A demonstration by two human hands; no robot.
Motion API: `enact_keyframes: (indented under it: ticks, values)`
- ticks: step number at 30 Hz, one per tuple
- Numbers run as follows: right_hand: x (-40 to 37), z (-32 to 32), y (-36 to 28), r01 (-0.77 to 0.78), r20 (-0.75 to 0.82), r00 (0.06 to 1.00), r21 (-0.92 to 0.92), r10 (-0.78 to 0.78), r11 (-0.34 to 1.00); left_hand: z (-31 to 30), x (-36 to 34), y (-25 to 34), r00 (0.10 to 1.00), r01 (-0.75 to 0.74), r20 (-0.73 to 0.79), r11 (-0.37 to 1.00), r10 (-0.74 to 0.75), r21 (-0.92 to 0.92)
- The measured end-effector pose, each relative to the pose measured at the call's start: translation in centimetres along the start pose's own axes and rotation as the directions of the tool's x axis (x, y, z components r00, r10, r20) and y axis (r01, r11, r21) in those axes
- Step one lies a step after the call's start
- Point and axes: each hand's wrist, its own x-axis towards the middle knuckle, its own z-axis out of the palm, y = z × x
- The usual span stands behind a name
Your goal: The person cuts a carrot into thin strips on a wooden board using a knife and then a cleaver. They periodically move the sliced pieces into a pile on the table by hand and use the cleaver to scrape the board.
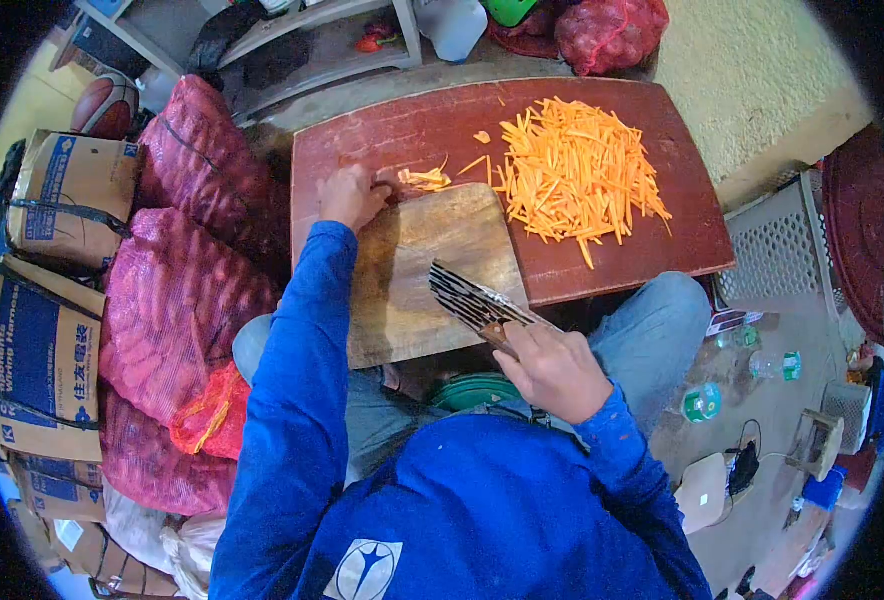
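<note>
My right hand (pixel 559 372) grips the wooden handle of a broad-bladed knife (pixel 477 300). Its blade, streaked with dark and bright bands, points up and left over the wooden cutting board (pixel 442 235). My left hand (pixel 355 196) is at the board's far left corner with fingers curled; whatever they may hold is hidden. Just right of its fingertips lie a few orange carrot scraps (pixel 425 179) on the red table (pixel 402 130). A large heap of thin carrot strips (pixel 582 175) covers the table's right part.
Red mesh sacks (pixel 187 310) are piled along the left, beside stacked cardboard boxes (pixel 47 350). A grey shelf (pixel 312 50) stands beyond the table, with another full mesh sack (pixel 612 35) at the back. Plastic bottles (pixel 702 402) are on the floor at right.
</note>
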Motion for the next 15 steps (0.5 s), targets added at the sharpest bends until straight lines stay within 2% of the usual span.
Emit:
enact_keyframes:
  ticks: [1, 4, 7, 10, 12, 15]
  values:
    - [0.0, 0.0, 0.0, -0.001, 0.003, 1.0, -0.001, 0.001, 1.0, -0.7, -0.3, 0.3, 0.974, 0.136, 0.168, 0.987, -0.15, 0.088]
    - [0.0, 0.1, 0.0, -0.002, 0.027, 1.0, 0.022, 0.001, 1.0, 0.7, -0.1, -1.2, 0.977, 0.13, 0.172, 0.991, -0.125, -0.017]
    - [-0.1, 0.7, 0.2, -0.024, 0.027, 0.999, 0.009, 0.024, 1.0, 1.6, 0.5, -1.5, 0.978, 0.157, 0.147, 0.987, -0.15, -0.04]
    - [-0.1, 0.9, 0.3, 0.033, -0.049, 0.998, -0.03, -0.035, 0.999, 4.3, 2.3, -3.1, 0.977, 0.156, 0.171, 0.977, -0.131, -0.144]
    - [-0.3, 1.0, 0.3, -0.034, 0.02, 0.999, 0.047, 0.033, 0.998, 4.2, 2.2, -3.0, 0.977, 0.154, 0.171, 0.976, -0.127, -0.154]
    - [-0.5, 1.4, 0.5, -0.026, 0.01, 1.0, 0.038, 0.026, 0.999, 3.2, 1.4, -1.9, 0.979, 0.171, 0.138, 0.973, -0.151, -0.155]
